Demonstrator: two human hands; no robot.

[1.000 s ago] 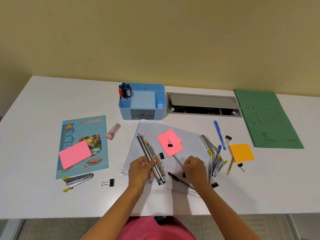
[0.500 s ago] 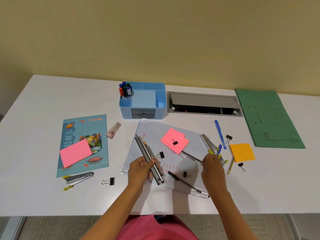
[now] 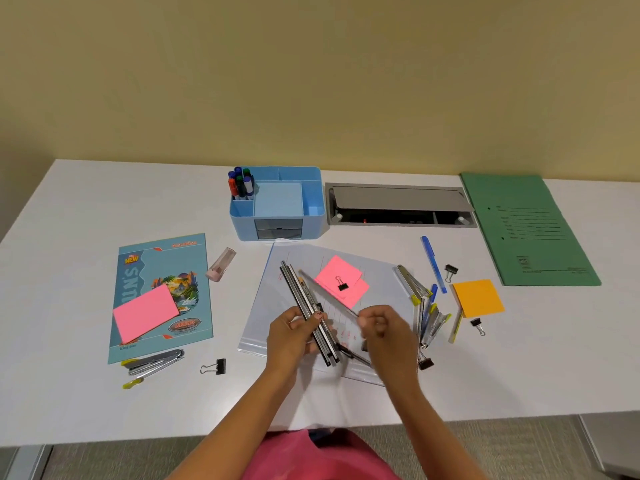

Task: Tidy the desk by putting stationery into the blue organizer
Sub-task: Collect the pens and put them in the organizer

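The blue organizer stands at the back centre with several markers in its left rear slot. My left hand grips a bundle of dark pencils over a clear plastic folder. My right hand pinches one more thin pencil and holds it beside the bundle; the hand is blurred. A black pen lies under my hands. Pink sticky notes with a binder clip lie on the folder.
A heap of pens and staplers, an orange sticky pad, a blue pen and binder clips lie right. A green folder and a cable tray sit behind. Left: a notebook with a pink pad, an eraser, a stapler, a clip.
My right hand went out to the pile at the right, picked up a thin pencil and came back to the bundle in my left hand.
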